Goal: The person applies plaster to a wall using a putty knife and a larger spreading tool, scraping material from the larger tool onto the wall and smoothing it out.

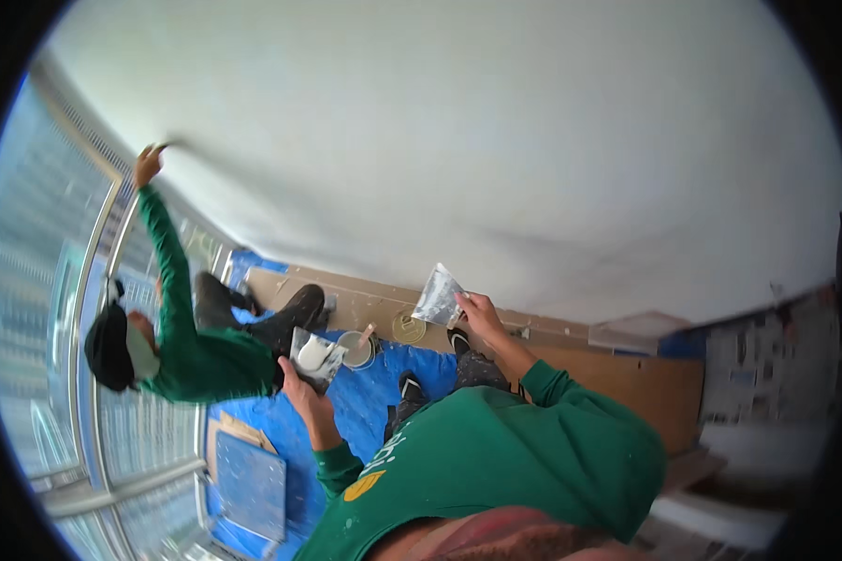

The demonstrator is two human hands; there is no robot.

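My left hand [306, 397] is wrapped round a putty knife [324, 376], held up over the floor. A thick dollop of white filler [314, 352] lies on its blade. In my right hand [480, 316] is a second, wide putty knife [437, 299], its blade smeared with white and grey and tilted up in front of the wall. A round bucket [370, 361] with a stick-like handle in it stands on the floor just beyond my left hand. The round bucket lid [408, 327] lies to its right.
A co-worker in a green top [210, 365] sits or crouches at the left, one arm raised to the pale wall [496, 140]. Tall windows [56, 280] line the left. Blue sheeting [346, 421] and brown board [571, 360] cover the floor. A blue panel [251, 486] lies lower left.
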